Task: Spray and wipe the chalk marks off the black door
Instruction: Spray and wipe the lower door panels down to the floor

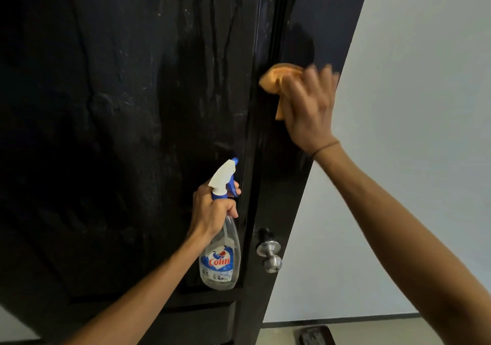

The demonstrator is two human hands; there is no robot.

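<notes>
The black door (119, 132) fills the left and middle of the view, its panel wet and streaked with faint whitish smears. My right hand (308, 108) presses a crumpled orange cloth (276, 80) against the door's right stile, near its edge; the hand is blurred. My left hand (212, 209) grips the neck of a clear spray bottle (220, 259) with a white and blue trigger head, held upright close to the door, its nozzle pointing up towards the panel.
A silver door knob (269, 254) juts from the door's right edge, just right of the bottle. A pale wall (411, 158) lies beyond the door. At the bottom, a dark object (313, 335) sits on the floor.
</notes>
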